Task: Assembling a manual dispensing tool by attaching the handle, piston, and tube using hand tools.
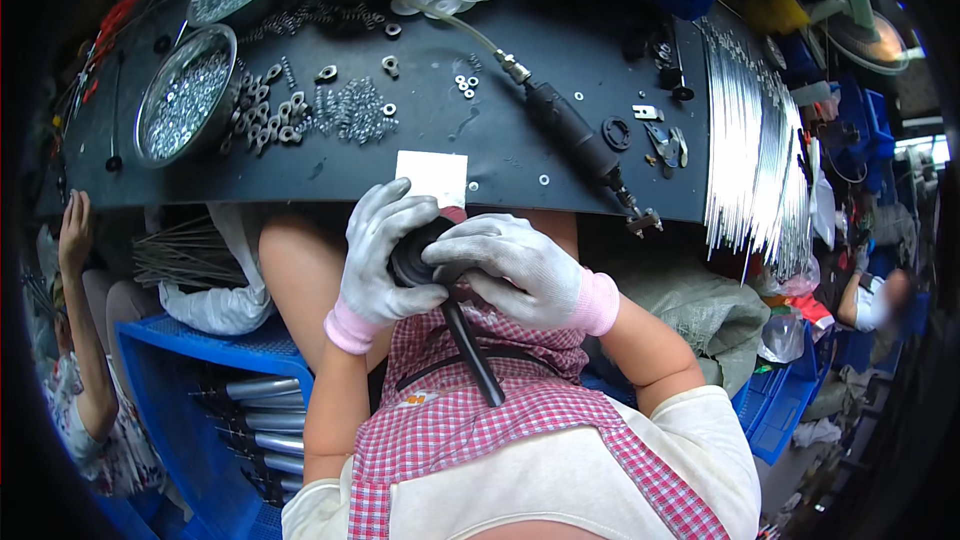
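Both my hands wear white gloves with pink cuffs and meet just below the black table's [520, 155] near edge. My left hand [378, 260] wraps around a dark round part [412, 258]. My right hand [518, 270] closes over the top of the same part, from which a black rod [472, 355] runs down over my checked apron. A white card [432, 176] lies on the table edge right above my fingers.
Metal bowls of small nuts [185, 95] and loose washers [330, 110] sit at the table's left. A black air tool with a hose [570, 130] lies in the middle, and thin metal rods [755, 140] are piled at the right. Blue crates [215, 390] hold tubes; another person [85, 340] sits left.
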A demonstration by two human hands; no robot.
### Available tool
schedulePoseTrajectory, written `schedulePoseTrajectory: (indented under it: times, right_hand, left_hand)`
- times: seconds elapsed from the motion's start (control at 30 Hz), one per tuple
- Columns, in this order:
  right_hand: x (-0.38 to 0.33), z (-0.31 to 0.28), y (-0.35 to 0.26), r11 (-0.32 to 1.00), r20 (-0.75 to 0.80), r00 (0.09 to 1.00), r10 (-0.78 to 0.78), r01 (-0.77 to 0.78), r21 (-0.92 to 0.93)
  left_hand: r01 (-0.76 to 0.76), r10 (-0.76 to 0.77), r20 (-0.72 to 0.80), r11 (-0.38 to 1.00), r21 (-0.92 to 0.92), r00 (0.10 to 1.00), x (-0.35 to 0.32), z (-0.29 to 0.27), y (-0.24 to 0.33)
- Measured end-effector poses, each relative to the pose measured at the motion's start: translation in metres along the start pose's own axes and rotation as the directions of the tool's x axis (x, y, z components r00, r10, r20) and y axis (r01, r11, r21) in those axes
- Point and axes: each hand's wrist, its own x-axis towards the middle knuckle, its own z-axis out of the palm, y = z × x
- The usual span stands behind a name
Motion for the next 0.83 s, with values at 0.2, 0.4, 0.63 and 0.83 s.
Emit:
schedulePoseTrajectory:
  times: [0.2,0.4,0.63,0.83]
  right_hand:
    - [0.011,-0.078,0.022,0.978,-0.289,0.946,0.146,-0.182,-0.103]
    - [0.045,-0.201,0.145,0.429,-0.573,0.793,0.206,-0.6,-0.676]
    - [0.098,-0.234,0.242,0.092,-0.585,0.69,0.426,-0.676,-0.731]
    - [0.096,-0.217,0.215,0.272,-0.582,0.713,0.39,-0.694,-0.667]
  left_hand:
    - [0.139,-0.151,-0.178,0.987,-0.077,0.972,-0.006,0.019,0.017]
    - [0.211,-0.252,-0.32,0.965,-0.157,0.914,-0.018,0.039,0.024]
    - [0.228,-0.306,-0.359,0.943,-0.243,0.882,-0.017,0.038,0.025]
    - [0.28,-0.296,-0.326,0.955,-0.098,0.898,-0.019,0.032,0.026]
